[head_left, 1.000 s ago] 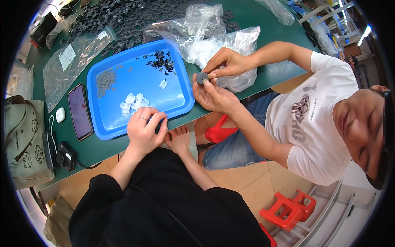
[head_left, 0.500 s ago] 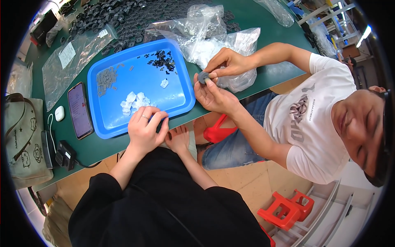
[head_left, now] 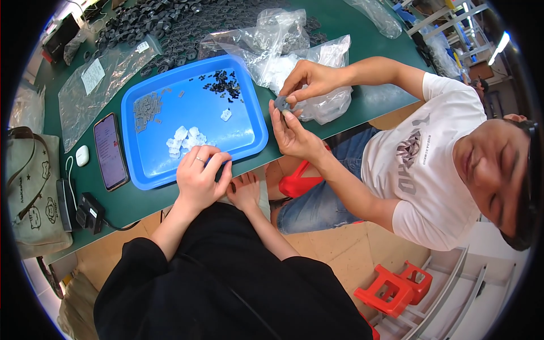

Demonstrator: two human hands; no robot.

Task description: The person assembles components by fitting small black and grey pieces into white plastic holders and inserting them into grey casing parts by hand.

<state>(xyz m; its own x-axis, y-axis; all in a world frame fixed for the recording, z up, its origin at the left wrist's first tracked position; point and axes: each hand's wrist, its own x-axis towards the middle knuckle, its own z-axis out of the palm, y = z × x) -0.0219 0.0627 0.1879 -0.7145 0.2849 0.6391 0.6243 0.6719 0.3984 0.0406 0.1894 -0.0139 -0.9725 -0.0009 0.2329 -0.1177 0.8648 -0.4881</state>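
Note:
My left hand [head_left: 199, 174] rests over the near rim of a blue tray [head_left: 258, 107]. Its fingers are loosely bent, with a gap between thumb and forefinger and nothing visible in them. My right hand [head_left: 245, 191] lies in my lap below the table edge, fingers stretched out and apart. Next to my left fingertips is a pile of whitish translucent pieces [head_left: 182, 140]. The tray also bears small grey pieces [head_left: 146, 107], small black pieces [head_left: 222, 86] and one separate translucent piece [head_left: 226, 115].
At right a co-worker's hands [head_left: 300, 136] hold a round dark grey part [head_left: 281, 103]. Clear plastic bags [head_left: 331, 105] lie by them. Many dark parts [head_left: 147, 28] cover the far table. A phone [head_left: 110, 150], a white earbud case [head_left: 82, 156] and a canvas bag [head_left: 37, 198] are left.
The co-worker's hands have shifted slightly, and the round grey part in them has turned. My two hands and the tray's contents look unchanged.

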